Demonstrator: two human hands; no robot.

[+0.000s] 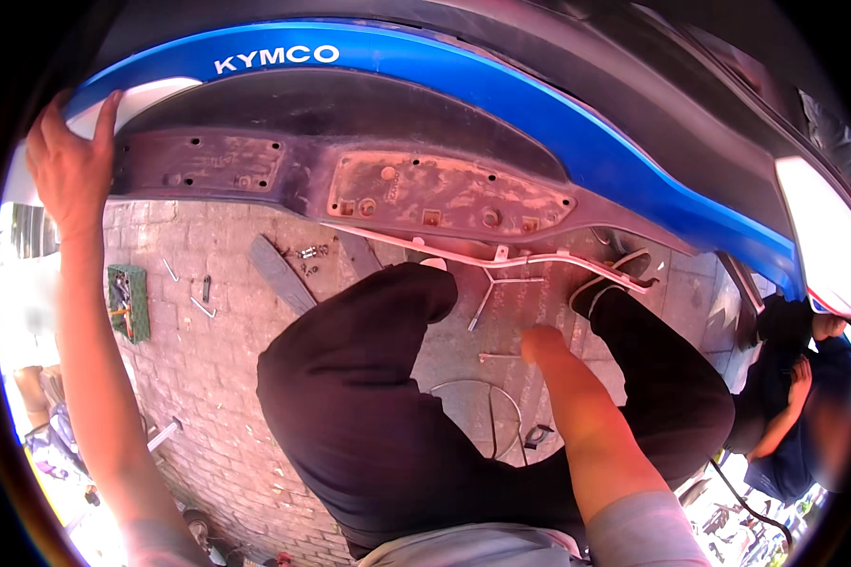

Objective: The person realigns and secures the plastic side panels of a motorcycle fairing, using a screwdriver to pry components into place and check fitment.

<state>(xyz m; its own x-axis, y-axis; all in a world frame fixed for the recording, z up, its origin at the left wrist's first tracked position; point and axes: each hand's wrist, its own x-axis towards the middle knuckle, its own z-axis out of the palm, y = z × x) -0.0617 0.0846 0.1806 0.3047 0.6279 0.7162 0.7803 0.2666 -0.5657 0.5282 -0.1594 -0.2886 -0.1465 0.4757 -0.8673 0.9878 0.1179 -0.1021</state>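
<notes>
Fingers point(104, 109) of left hand point(66, 165) curl over scooter panel point(501, 104).

The long blue and grey plastic scooter body panel point(501, 104) spans the top of the frame. The left hand point(66, 161) grips its upper-left end. The right hand point(542, 342) is at centre, below the thin white metal bracket point(501, 260). The green tool tray point(129, 302) lies at left on the brick pavement point(208, 378).

scooter underside point(444, 194) blocks above, knees point(369, 378) below, open paving point(208, 359) left w/ loose tools point(199, 298)
</notes>
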